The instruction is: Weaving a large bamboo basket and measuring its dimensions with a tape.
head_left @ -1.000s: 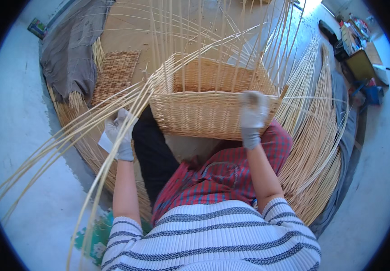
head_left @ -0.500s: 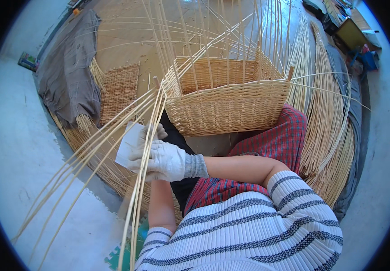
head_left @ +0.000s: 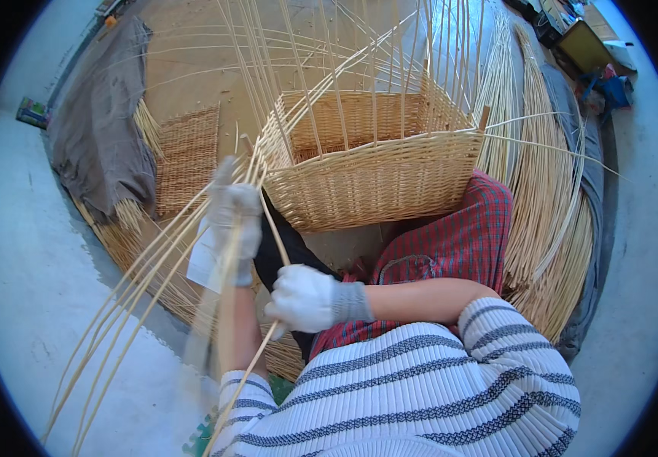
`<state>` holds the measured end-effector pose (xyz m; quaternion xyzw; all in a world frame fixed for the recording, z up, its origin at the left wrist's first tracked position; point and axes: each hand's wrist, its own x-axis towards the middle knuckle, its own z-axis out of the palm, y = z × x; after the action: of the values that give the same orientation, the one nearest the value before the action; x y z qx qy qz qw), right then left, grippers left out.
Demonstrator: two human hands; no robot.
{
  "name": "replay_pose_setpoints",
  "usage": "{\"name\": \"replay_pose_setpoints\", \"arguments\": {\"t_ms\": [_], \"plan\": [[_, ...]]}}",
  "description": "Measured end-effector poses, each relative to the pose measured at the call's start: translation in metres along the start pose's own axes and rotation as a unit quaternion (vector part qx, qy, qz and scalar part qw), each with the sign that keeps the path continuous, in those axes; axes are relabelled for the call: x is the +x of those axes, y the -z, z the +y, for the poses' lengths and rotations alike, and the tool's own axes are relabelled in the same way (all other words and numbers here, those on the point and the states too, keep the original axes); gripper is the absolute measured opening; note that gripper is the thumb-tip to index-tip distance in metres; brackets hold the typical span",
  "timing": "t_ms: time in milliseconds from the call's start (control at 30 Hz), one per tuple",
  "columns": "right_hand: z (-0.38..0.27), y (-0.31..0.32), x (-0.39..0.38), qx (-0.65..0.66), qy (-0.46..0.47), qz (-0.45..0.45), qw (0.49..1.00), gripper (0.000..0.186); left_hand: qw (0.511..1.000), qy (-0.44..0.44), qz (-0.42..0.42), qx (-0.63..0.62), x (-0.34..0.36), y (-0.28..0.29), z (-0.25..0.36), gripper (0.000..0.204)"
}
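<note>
- The right hand (head_left: 304,295), in a white glove, is clenching around a single thin willow rod (head_left: 274,230), which is running up from the fist toward the near left corner of the basket (head_left: 367,177); below the fist the same rod is trailing down toward the lower edge.
- The left hand (head_left: 231,217), also gloved, is blurring with motion, so its fingers are hard to read; it is closing loosely around a bundle of loose rods (head_left: 154,259) just beside the basket's corner, though how tightly cannot be told.
- A pale flat piece (head_left: 201,263) is showing under the left hand; what it is cannot be made out.
- The basket is sitting against the person's lap, its upright stakes (head_left: 374,68) fanning upward and being cut off by the upper rim.
- The bundle's far ends are sweeping to the lower left and fading out near the dark edge.
- A flat woven panel (head_left: 188,156) is lying left of the basket, partly hidden by the rods and by a grey cloth (head_left: 100,129).
- Heaped willow rods (head_left: 546,221) are curving along the right side, their lower part hidden behind the striped sleeve (head_left: 420,388).
</note>
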<state>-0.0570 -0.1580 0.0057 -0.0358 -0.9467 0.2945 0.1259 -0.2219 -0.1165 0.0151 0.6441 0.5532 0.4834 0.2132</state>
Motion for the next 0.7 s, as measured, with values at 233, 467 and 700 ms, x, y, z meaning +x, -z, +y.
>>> {"name": "replay_pose_setpoints", "arguments": {"t_ms": [233,467,700], "plan": [[0.216,0.061,-0.105,0.544,-0.102,0.507,0.661,0.034,0.934,0.031,0.192,-0.300,-0.004,0.013,-0.064,0.028],[0.200,0.078,-0.116,0.327,-0.343,0.442,0.762,0.015,0.925,0.106,0.363,-0.043,-0.047,-0.063,-0.080,0.047],[0.210,0.056,-0.098,0.229,-0.353,0.518,0.745,0.009,0.951,0.250,0.162,-0.085,0.010,-0.085,-0.108,0.090]]}}
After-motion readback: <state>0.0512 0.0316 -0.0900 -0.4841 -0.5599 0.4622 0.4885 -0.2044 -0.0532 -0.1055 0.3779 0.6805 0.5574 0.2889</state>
